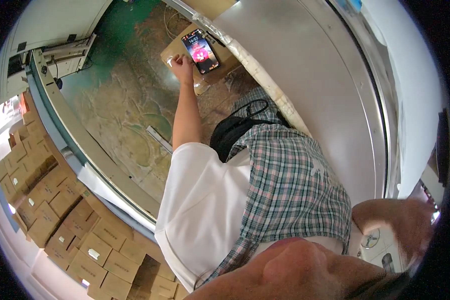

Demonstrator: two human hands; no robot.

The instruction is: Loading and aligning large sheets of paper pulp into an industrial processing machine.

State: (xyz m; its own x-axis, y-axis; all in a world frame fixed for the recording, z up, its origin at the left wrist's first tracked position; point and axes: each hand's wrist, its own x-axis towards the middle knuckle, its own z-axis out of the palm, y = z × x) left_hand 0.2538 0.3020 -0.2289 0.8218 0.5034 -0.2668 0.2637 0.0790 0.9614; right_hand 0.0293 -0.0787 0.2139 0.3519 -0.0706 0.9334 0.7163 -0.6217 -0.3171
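Observation:
My left hand point(182, 68) reaches down past the metal table's edge, its fingers curled together beside a smartphone point(201, 53). The phone's screen is lit with a pink picture, and it lies on a brown cardboard box point(228, 59). What the curled fingers hold, if anything, is too small to make out. At the lower right, my right arm is bent and raised, with the blurred right hand point(415, 225) close to the picture's rim. Its fingers do not show clearly. A plaid apron point(295, 185) covers my front over a white sleeve.
A smooth metal table point(305, 55) with a pale wrapped edge stands on the right. Below lies a worn green and brown floor point(120, 110) with a metal strip point(159, 138). Stacked cartons point(92, 250) fill the lower left, beyond a long machine frame point(100, 177).

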